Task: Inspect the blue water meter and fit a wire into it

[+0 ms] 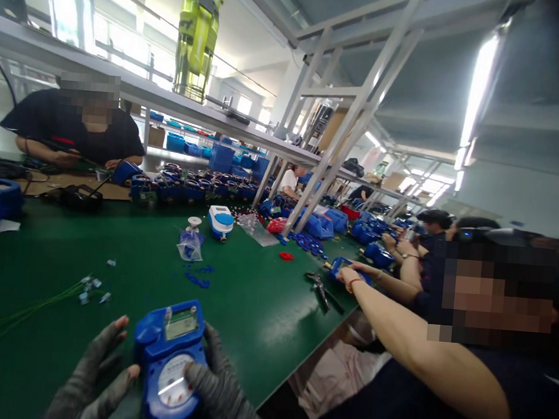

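A blue water meter (171, 356) with a small display and a round white dial is near the front of the green table. Around its right side is my right hand (222, 379) in a grey fingerless glove, thumb on the dial and fingers behind the casing. My left hand (102, 376), gloved the same way, is just left of the meter with thumb and fingers apart, holding nothing. To its left on the table lie thin green wires (34, 306) with small clear tags (90, 287) at their ends.
Beyond are small blue parts (199, 275), a plastic bag (190, 244), a white-and-blue meter (220, 222) and a red ring (286, 256). Black pliers (321, 291) lie near a co-worker's hands (349, 274) on the right. A shelf (138, 89) with bottles crosses above; another person sits opposite.
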{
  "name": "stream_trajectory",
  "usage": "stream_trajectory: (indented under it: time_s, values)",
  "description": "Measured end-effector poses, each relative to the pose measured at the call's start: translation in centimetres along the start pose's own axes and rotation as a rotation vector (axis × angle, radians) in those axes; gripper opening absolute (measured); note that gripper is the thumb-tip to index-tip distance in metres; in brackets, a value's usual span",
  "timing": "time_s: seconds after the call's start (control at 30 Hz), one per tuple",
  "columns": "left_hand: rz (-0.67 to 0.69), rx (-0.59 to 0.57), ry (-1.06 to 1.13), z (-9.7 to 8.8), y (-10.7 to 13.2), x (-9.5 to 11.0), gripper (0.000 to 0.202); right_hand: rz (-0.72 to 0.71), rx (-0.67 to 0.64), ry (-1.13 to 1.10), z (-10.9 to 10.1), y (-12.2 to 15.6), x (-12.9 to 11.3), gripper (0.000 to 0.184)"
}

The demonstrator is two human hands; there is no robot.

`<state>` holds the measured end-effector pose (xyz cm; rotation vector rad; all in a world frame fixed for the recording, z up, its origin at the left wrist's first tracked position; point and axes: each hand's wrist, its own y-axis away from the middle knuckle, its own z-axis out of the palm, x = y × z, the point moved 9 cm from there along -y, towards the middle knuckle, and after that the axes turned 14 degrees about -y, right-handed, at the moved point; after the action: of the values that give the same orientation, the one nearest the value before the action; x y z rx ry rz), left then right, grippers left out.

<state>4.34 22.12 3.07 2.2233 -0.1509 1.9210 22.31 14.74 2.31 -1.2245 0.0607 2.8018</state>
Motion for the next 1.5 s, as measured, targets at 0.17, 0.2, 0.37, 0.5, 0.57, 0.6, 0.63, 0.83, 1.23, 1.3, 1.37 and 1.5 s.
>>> stream_trajectory:
  time_s: [0.17,0.2,0.37,0.5,0.57,0.6,0.63,0.83,1.23,1.3,1.37,1.5]
  values:
    - [-0.072,0.003,0.15,-1.1,-2.7,0.5,0.077,0.081,-0.1,0.257,2.4,-2.2,2.2,0.064]
    - [-0.087,0.023,0.166,-1.7,-2.6,0.4,0.075,0.057,-0.032,0.413,0.6,-3.3,1.5,0.057]
    - [-0.075,0.083,0.219,-3.0,-1.8,0.3,0.073,-0.306,0.445,1.029,-10.2,-9.9,-5.8,0.035]
    - [-0.078,0.053,0.229,-2.5,-1.8,0.5,0.074,-0.309,0.496,1.172,-14.2,-14.4,-6.8,0.029]
    - [-0.084,0.045,0.242,-2.5,-1.9,0.4,0.075,-0.307,0.484,1.239,-14.5,-15.7,-6.8,0.027]
    - [-0.085,0.037,0.245,-2.4,-2.0,0.3,0.075,-0.304,0.473,1.27,-14.5,-16.2,-6.8,0.025]
    - [-0.089,0.029,0.251,-2.4,-2.0,0.3,0.075,-0.298,0.461,1.299,-14.4,-16.6,-6.8,0.023]
    - [-0.073,0.016,0.26,-2.0,-2.3,-0.1,0.076,-0.246,0.404,1.429,-13.6,-17.7,-6.6,0.015]
    - [-0.101,-0.086,0.23,-0.8,-1.7,-0.1,0.084,-0.187,0.358,1.435,-12.4,-18.5,-7.0,0.006]
    - [-0.097,-0.071,0.197,-0.9,-1.4,-0.3,0.081,-0.191,0.374,1.396,-12.3,-18.6,-7.4,0.005]
    - [-0.074,-0.054,0.176,-1.1,-1.1,-0.7,0.078,-0.197,0.391,1.342,-12.0,-18.3,-7.8,0.008]
    - [-0.033,-0.038,0.18,-1.2,-0.8,-1.1,0.073,-0.207,0.311,1.191,-8.6,-14.8,-7.4,0.022]
